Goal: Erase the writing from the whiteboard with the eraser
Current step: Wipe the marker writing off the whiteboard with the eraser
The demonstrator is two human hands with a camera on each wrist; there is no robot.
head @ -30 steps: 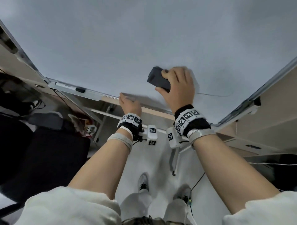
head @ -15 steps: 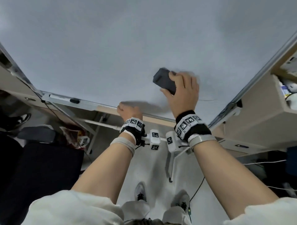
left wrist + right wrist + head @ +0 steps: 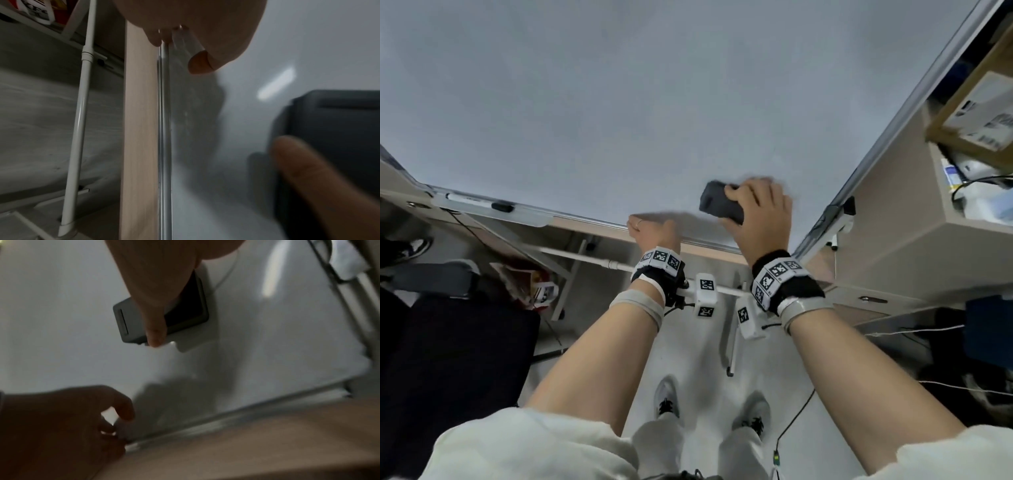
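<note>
The whiteboard fills the upper head view, its surface pale grey. My right hand grips a dark grey eraser and holds it flat against the board near the lower right corner. In the right wrist view my thumb lies across the eraser, and a faint thin line runs on the board just beyond it. My left hand holds the board's bottom edge, fingers curled over the metal frame and thumb on the board face. The eraser shows blurred at the right there.
A marker lies on the tray at the board's lower left. A shelf with boxes stands close on the right. Below are the stand's white tube, a black chair and a floor cable.
My right hand has slid the eraser down the board, closer to the bottom edge. The thin line once right of it no longer shows in the head view. The left hand stays put.
</note>
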